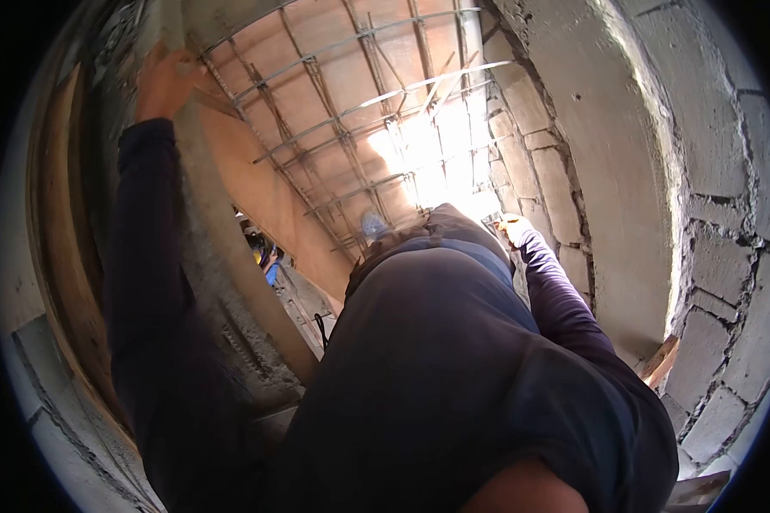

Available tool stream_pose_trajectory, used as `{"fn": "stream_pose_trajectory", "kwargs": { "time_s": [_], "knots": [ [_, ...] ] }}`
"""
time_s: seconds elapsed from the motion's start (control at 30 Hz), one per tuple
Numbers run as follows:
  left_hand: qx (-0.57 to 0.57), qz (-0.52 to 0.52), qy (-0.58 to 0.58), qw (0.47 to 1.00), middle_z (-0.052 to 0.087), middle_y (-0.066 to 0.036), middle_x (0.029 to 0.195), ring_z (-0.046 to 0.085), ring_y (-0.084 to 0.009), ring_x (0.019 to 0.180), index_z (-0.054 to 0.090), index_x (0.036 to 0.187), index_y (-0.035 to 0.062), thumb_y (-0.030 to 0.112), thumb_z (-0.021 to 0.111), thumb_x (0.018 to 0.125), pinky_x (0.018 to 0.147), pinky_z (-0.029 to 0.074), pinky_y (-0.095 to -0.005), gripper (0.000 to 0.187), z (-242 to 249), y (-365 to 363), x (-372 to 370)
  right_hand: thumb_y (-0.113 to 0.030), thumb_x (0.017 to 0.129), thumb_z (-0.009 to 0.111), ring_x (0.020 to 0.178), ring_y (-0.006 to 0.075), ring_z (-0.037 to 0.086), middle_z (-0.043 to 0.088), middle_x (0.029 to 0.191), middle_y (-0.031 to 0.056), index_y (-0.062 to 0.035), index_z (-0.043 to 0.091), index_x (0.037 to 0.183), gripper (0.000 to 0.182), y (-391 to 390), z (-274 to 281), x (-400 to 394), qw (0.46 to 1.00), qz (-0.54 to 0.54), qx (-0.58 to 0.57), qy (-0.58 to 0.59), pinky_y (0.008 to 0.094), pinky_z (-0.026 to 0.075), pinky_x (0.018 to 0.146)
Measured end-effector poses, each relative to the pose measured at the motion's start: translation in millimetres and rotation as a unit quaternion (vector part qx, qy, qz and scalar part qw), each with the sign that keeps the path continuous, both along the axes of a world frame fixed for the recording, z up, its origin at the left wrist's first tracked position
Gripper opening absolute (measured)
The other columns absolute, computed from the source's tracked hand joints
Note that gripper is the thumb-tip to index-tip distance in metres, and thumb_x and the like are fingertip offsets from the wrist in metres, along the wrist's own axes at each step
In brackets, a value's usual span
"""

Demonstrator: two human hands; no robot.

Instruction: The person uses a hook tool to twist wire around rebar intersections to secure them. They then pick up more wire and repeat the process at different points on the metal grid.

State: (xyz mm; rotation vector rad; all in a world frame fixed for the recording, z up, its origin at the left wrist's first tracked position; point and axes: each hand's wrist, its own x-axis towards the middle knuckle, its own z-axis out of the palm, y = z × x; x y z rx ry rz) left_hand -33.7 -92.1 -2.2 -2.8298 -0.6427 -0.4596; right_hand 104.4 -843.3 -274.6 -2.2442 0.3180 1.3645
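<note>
I look down along my own body in dark blue clothes. My left hand [158,81] reaches out at the upper left, its fingers curled over the edge of a rough concrete beam [222,248] beside a wooden board [60,214]. My right hand [512,226] sits low by my hip, close to the grey block wall [539,171]; only a small part of it shows and its fingers are hard to make out. A steel rebar grid [359,103] lies over plywood sheeting [334,68] below me.
A smooth concrete column [616,171] and more block wall [727,282] stand on the right. A wood offcut [661,359] leans at the wall's foot. A gap [267,252] beside the beam shows small coloured objects lower down. Bright sunlight falls on the grid's middle.
</note>
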Motion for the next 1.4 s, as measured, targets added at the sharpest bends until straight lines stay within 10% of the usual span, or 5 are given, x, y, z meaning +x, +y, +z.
{"fn": "stream_pose_trajectory", "kwargs": {
  "time_s": [0.53,0.8,1.4],
  "knots": [
    [-0.105,0.027,-0.028,0.994,0.038,-0.025,0.155,0.038,-0.0425,0.143,0.059,0.137,0.0125,0.033,0.075,0.090,0.114,0.038,-0.0494,0.054,50,-56,-23,-0.024,0.091,0.065,0.049,0.0127,0.054,0.064,0.068,0.0013,-0.0132,0.075,0.106,0.022,-93,-32,23,0.994,-0.095,0.019,0.056,0.0324,0.044,0.044],
    [-0.089,0.124,0.027,0.988,0.037,-0.028,0.155,0.035,-0.0402,0.145,0.040,0.148,-0.0004,0.040,0.072,0.092,0.116,0.035,-0.0469,0.077,45,-151,-81,-0.023,0.090,0.066,0.044,0.0123,0.045,0.051,0.058,-0.0039,-0.0195,0.073,0.107,0.019,-104,-51,113,0.995,-0.012,-0.006,0.102,0.0342,0.039,0.041],
    [0.015,0.182,-0.001,0.983,0.048,-0.025,0.146,0.048,-0.0429,0.133,0.038,0.151,0.0034,0.038,0.078,0.086,0.108,0.044,-0.0476,0.083,11,-193,-100,-0.024,0.091,0.066,0.042,0.0134,0.048,0.050,0.056,-0.0018,-0.0136,0.070,0.092,0.011,2,-66,231,0.984,0.162,0.010,0.069,0.0344,0.045,0.041]
  ]
}}
